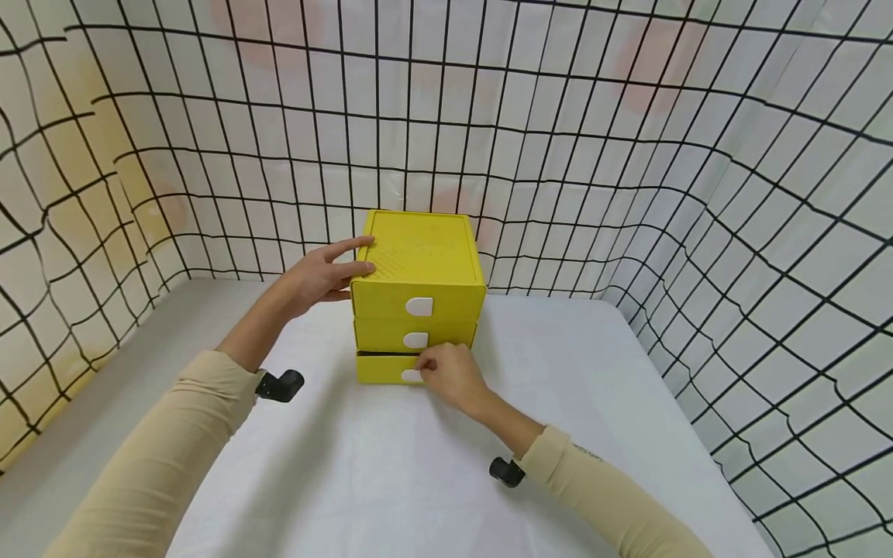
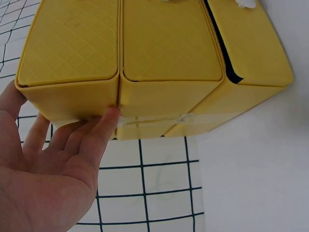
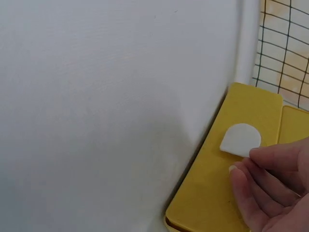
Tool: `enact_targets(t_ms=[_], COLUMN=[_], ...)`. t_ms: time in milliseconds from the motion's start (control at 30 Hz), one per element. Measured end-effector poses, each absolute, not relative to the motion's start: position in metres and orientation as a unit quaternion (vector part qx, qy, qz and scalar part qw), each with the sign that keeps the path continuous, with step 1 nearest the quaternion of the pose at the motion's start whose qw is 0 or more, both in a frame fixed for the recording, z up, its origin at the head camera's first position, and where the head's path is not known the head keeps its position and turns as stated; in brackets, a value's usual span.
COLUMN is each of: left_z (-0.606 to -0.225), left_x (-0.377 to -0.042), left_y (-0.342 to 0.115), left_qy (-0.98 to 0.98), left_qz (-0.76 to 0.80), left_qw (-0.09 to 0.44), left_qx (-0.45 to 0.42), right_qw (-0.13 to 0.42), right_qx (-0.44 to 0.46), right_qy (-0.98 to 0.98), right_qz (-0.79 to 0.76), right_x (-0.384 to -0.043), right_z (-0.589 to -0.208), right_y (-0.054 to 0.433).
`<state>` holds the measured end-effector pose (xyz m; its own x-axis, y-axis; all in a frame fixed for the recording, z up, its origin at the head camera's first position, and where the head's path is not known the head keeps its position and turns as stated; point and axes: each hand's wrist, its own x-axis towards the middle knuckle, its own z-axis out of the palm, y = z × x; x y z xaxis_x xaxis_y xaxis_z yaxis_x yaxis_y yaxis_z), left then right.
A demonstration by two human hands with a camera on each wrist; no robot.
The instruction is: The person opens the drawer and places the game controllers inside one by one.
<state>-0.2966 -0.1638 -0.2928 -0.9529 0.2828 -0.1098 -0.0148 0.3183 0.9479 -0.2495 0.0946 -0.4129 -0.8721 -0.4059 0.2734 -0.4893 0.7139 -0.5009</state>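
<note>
A yellow box of three stacked drawers (image 1: 422, 248) stands on the white surface, each drawer front bearing a white rounded tab. My left hand (image 1: 317, 275) steadies its left side, with fingertips on the top and others against the side; in the left wrist view the fingers of that hand (image 2: 63, 169) are mostly straight. The bottom drawer (image 1: 380, 369) juts out slightly, leaving a dark gap above it. At its front, my right hand (image 1: 456, 378) pinches the white tab (image 3: 241, 139) at its edge between thumb and curled fingers. Part of that tab is hidden by the fingers in the head view.
A white-covered table (image 1: 558, 356) lies under the box. Black grid netting (image 1: 579, 139) over white sheeting rises behind and on both sides. A small black device (image 1: 279, 385) is strapped at the left wrist, another black device (image 1: 506, 471) at the right.
</note>
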Motion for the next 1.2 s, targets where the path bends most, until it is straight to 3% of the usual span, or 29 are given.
enact_targets(t_ms=[533,967,1200], left_z=[-0.295,-0.294,-0.292], left_x=[-0.297,-0.299,-0.295], left_y=[-0.165,-0.164,-0.162], left_qy=[0.805,0.803,0.806], left_qz=[0.575,0.577,0.573], left_qw=[0.121,0.125,0.123], left_qx=[0.084,0.08,0.082], right_qw=[0.113,0.098,0.12], right_qx=[0.245,0.233,0.246], right_qy=[-0.909,-0.909,-0.906], right_qz=[0.317,0.331,0.323], right_x=[-0.255,-0.259,-0.257], right_z=[-0.424,-0.426,-0.426], right_y=[0.095,0.097,0.097])
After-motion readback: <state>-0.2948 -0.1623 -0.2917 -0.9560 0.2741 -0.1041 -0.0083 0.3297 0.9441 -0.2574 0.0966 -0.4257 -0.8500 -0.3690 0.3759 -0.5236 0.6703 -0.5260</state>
